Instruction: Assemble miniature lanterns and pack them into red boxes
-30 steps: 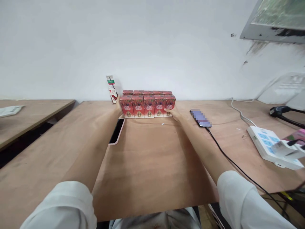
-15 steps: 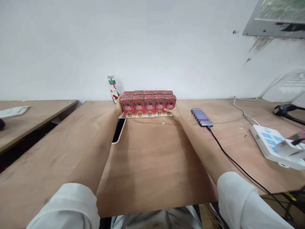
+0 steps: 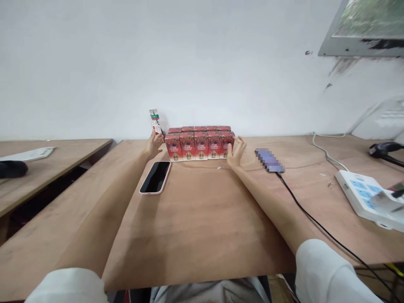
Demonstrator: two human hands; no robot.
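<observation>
Two rows of small red printed boxes (image 3: 201, 145) stand upright, packed side by side near the wall. At the left end of the front row is my left hand (image 3: 154, 146), its fingers spread and holding nothing. My right hand (image 3: 236, 152) is beside the right end, fingers apart; whether the thumb touches the end box I cannot tell. Behind my left hand, a slim white packet with a green band (image 3: 155, 120) leans against the wall. A phone with a pink edge (image 3: 155, 177) lies dark-screened on the table, just nearer than my left hand.
To the right lies another phone (image 3: 269, 160), with a black cable (image 3: 306, 210) running to the table's front edge. A white power strip (image 3: 360, 191) with a plugged-in adapter sits farther right, near a black device (image 3: 386, 149). A gap separates the left table (image 3: 78, 152).
Both hands have opened and drawn away from the ends of the box rows, my left hand leftward and my right hand slightly rightward. The boxes keep their arrangement. The camera view has shifted slightly.
</observation>
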